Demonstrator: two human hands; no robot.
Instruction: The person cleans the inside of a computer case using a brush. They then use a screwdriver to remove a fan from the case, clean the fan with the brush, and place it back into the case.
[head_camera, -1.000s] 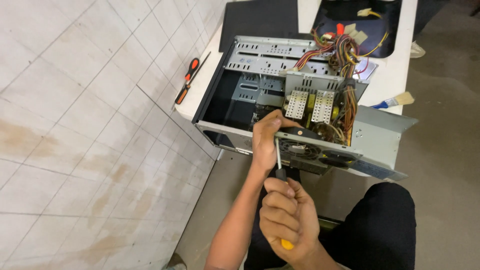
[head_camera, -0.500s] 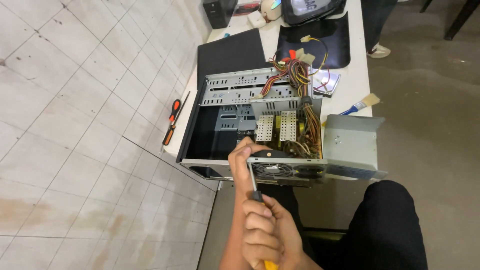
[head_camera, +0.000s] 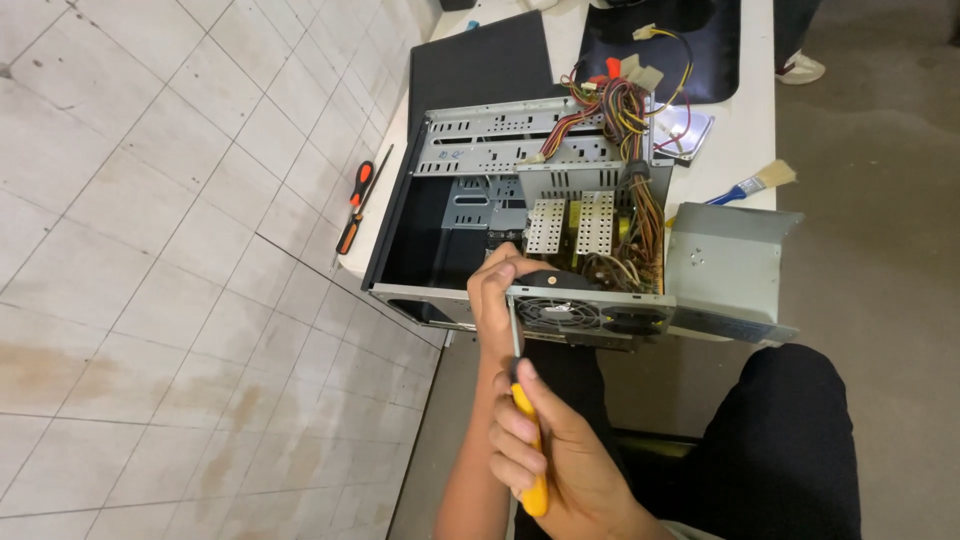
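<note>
An open metal computer case (head_camera: 440, 215) lies on its side on a white table (head_camera: 745, 110). My left hand (head_camera: 495, 300) grips the case's near rear edge, just left of the power supply fan (head_camera: 560, 313). My right hand (head_camera: 555, 460) is closed on a yellow-handled screwdriver (head_camera: 530, 440). Its thin shaft points up to the rear panel beside the fan, right by my left thumb. A bundle of coloured wires (head_camera: 618, 100) spills out of the uncovered power supply (head_camera: 590, 225).
A bent grey metal cover (head_camera: 730, 265) lies to the right of the case, with a blue-handled brush (head_camera: 755, 183) behind it. Two orange-and-black screwdrivers (head_camera: 355, 205) lie at the table's left edge by the tiled wall (head_camera: 150, 250). Someone's shoe (head_camera: 800, 68) is on the floor beyond.
The view has swung so the case sits nearer the middle of the picture. Both hands keep their hold, with the screwdriver still against the rear panel.
</note>
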